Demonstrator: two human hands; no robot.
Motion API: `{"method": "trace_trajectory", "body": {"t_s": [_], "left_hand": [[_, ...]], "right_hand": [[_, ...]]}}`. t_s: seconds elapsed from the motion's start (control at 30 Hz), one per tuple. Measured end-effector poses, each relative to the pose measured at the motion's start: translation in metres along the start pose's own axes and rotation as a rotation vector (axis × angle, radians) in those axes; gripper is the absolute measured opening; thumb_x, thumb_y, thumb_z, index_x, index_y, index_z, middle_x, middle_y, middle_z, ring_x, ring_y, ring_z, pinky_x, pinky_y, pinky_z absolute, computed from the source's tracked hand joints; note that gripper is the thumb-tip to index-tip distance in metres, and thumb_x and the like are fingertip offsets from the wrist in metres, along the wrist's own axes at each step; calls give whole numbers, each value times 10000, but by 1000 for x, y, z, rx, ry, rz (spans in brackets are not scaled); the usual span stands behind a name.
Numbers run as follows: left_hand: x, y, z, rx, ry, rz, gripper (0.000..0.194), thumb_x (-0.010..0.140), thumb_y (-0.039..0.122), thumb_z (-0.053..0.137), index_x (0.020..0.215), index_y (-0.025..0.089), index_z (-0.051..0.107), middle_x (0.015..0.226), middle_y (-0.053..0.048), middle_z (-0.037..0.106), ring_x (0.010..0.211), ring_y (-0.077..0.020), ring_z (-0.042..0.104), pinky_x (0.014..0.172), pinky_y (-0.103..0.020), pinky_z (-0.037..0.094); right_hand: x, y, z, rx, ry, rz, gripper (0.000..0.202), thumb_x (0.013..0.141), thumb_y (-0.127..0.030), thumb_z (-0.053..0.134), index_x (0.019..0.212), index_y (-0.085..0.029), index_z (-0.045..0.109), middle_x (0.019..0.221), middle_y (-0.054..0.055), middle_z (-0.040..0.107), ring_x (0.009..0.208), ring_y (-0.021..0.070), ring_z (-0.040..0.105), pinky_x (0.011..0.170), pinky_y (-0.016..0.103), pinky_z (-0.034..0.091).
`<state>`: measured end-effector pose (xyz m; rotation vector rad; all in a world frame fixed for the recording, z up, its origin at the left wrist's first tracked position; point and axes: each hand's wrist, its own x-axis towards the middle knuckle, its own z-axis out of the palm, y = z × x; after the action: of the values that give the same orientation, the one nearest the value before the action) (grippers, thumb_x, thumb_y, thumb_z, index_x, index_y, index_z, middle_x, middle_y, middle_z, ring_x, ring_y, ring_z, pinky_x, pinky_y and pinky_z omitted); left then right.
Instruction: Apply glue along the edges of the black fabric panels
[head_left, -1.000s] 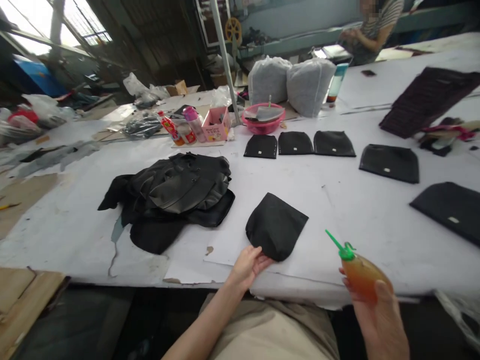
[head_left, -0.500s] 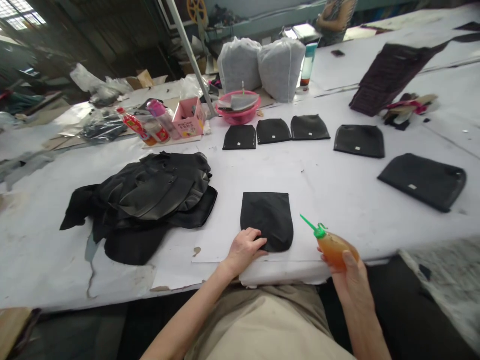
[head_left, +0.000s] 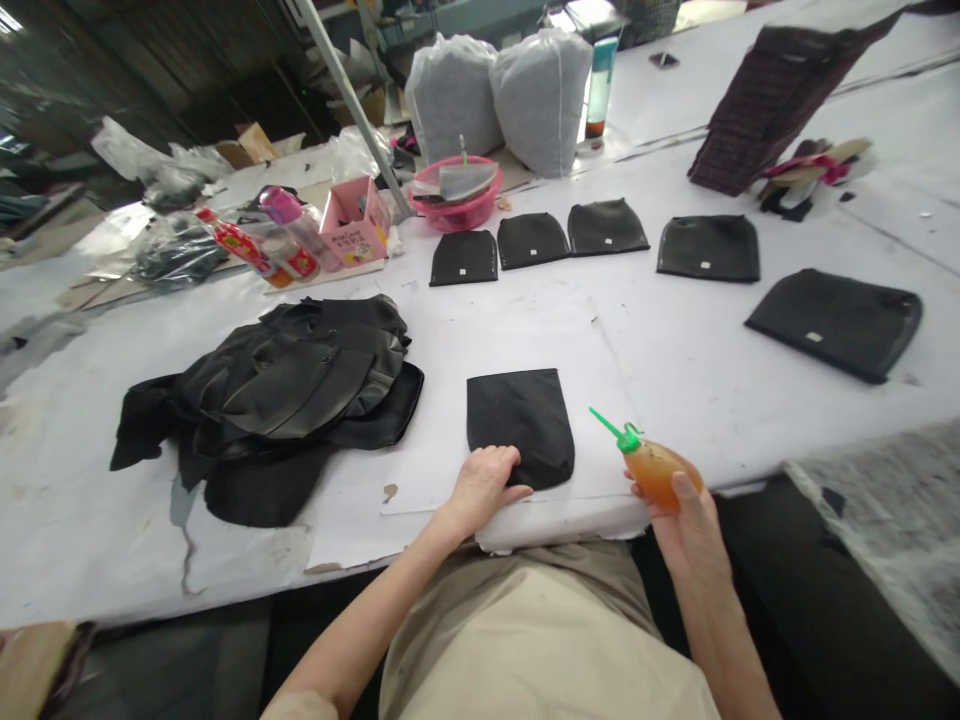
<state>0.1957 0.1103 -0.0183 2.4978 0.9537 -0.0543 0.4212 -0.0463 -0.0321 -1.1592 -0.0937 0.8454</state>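
A black fabric piece (head_left: 519, 415) with a straight top edge and rounded lower corners lies flat near the table's front edge. On its lower left corner rests my left hand (head_left: 486, 490), with the fingers together and the thumb apart; whether they pinch the cloth's edge is hard to see. My right hand (head_left: 679, 515) is wrapped round a soft bottle (head_left: 660, 472) of amber liquid, to the right of the cloth. The bottle's green nozzle points up and left, clear of the fabric.
Several black pieces with small white labels, one of them (head_left: 709, 248), lie in an arc behind. At left is a heap of black material (head_left: 300, 385). Farther back stand a pink basin (head_left: 469, 212), a pink box (head_left: 352, 240) and two white sacks (head_left: 540, 105).
The view has tilted down and shifted, so the table's contents appear displaced. My left hand's fingers look more drawn together at the cloth's edge. The bottle stays in my right hand.
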Motion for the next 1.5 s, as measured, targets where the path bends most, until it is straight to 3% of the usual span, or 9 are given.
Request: {"method": "trace_trajectory", "body": {"t_s": [0.37, 0.5, 0.63, 0.73, 0.87, 1.03, 1.23, 1.4, 1.5], "left_hand": [[20, -2, 11, -91, 18, 86, 96, 842, 158, 635, 854, 221, 564, 719, -49, 648, 704, -244, 652, 712, -306, 474], [31, -1, 12, -1, -37, 123, 235, 785, -1, 463, 838, 213, 543, 617, -24, 608, 604, -212, 624, 609, -259, 421], [36, -2, 0, -30, -29, 152, 163, 785, 57, 486, 807, 210, 535, 553, 14, 552, 521, -163, 559, 547, -232, 342], [33, -3, -33, -58, -51, 197, 138, 785, 90, 494, 812, 212, 553, 567, 42, 549, 503, -119, 527, 530, -217, 290], [44, 3, -111, 186, 51, 160, 109, 820, 145, 507, 819, 216, 590, 579, 32, 563, 528, -126, 552, 553, -233, 288], [118, 10, -169, 538, 273, -90, 185, 877, 127, 472, 976, 162, 623, 713, -86, 675, 730, -253, 683, 648, -295, 397], [197, -13, -114, 243, 462, -275, 293, 947, 142, 448, 1216, 95, 553, 944, -162, 709, 868, -247, 700, 736, -307, 478], [152, -36, -54, 156, 568, -24, 147, 949, 213, 528, 1053, 172, 623, 1051, -100, 661, 1000, -224, 630, 868, -332, 488], [121, -44, -32, 210, 459, 127, 138, 960, 254, 545, 906, 191, 655, 986, -72, 660, 968, -218, 607, 867, -343, 478]], "right_hand": [[-1, 5, 0, 12, 7, 47, 498, 692, -462, 837, 1082, -185, 697, 1038, 101, 755, 767, 216, 734, 593, 275, 594], [2, 6, 2, 41, -8, 37, 499, 699, -452, 836, 1101, -192, 694, 1049, 101, 758, 782, 220, 736, 608, 282, 602], [3, 5, -2, 45, -25, 43, 492, 696, -462, 835, 1093, -203, 703, 1038, 92, 765, 778, 218, 740, 612, 277, 609], [4, 2, -7, 68, -6, 40, 472, 704, -463, 829, 1083, -208, 711, 1038, 86, 768, 769, 209, 741, 604, 261, 609], [7, -2, -13, 75, 23, 15, 458, 732, -459, 813, 1102, -208, 712, 1058, 82, 764, 755, 201, 742, 593, 254, 610], [13, -5, -14, 74, 47, -19, 483, 715, -469, 822, 1104, -205, 714, 1086, 93, 758, 753, 203, 743, 582, 252, 609], [9, -7, -14, 48, 55, -32, 510, 722, -477, 812, 1128, -189, 703, 1107, 116, 751, 766, 216, 742, 572, 258, 611], [12, -4, -25, 34, 48, -9, 493, 738, -465, 802, 1134, -191, 695, 1101, 108, 751, 784, 218, 742, 588, 266, 609], [18, -1, -25, 25, 43, 11, 492, 733, -464, 807, 1128, -192, 696, 1097, 106, 752, 766, 219, 742, 573, 273, 607]]}}
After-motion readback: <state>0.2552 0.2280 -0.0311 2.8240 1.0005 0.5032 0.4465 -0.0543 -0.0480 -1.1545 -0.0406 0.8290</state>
